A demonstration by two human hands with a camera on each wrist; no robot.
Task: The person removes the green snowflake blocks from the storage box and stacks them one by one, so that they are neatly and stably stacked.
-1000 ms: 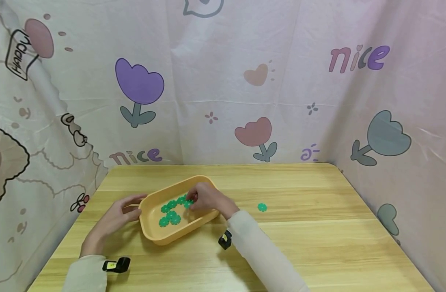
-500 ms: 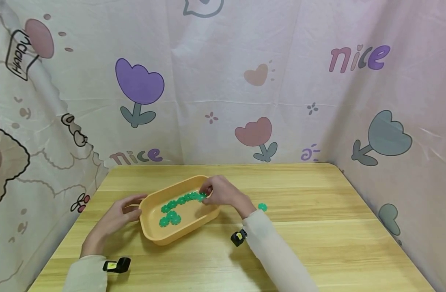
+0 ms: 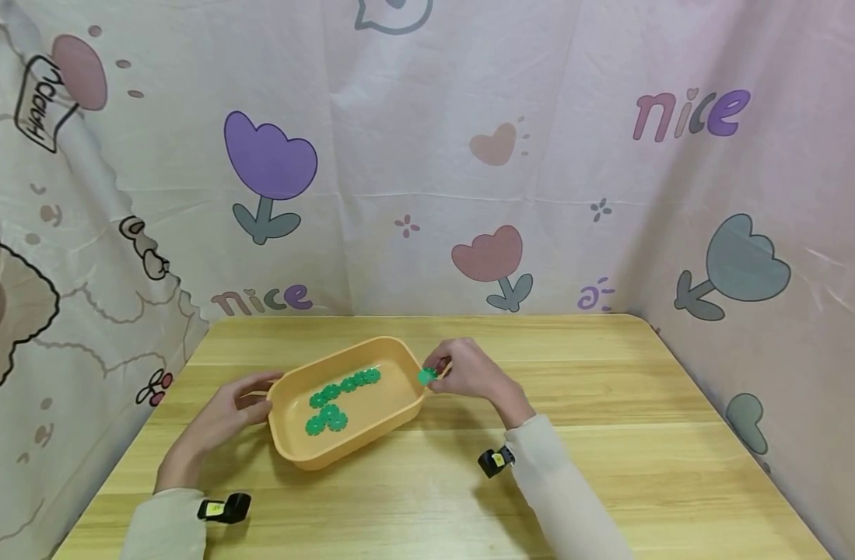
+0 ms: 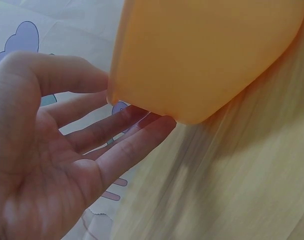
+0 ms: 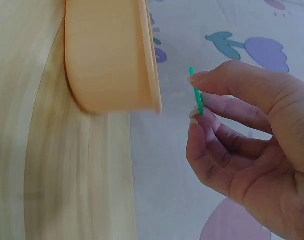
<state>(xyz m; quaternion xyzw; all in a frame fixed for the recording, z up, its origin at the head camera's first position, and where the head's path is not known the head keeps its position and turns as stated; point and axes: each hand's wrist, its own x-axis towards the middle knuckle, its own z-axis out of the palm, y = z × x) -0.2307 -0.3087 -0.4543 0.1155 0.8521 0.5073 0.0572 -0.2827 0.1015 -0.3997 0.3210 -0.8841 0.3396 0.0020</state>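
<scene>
An orange plastic tray (image 3: 350,443) sits at an angle on the table, with several green notched plastic discs (image 3: 337,421) lying in it. At the tray's left end, my left hand (image 3: 224,418) touches the rim with the thumb, straight fingers against the outer wall below it; the left wrist view shows this hand (image 4: 67,135) up close. My right hand (image 3: 472,369) pinches one thin green notched disc (image 3: 426,376) between thumb and fingers, at the tray's right end. In the right wrist view that disc (image 5: 196,91) is seen edge-on, apart from the tray wall (image 5: 107,55).
The wooden table (image 3: 651,451) extends to the right and in front of the tray. A patterned cloth (image 3: 399,155) hangs behind the table and along both sides. Wrist cameras (image 3: 495,461) are strapped to both sleeves.
My right hand has moved right from inside the tray to its right end, bringing a disc along. The loose disc on the table is now hidden behind that arm. My left hand stays put.
</scene>
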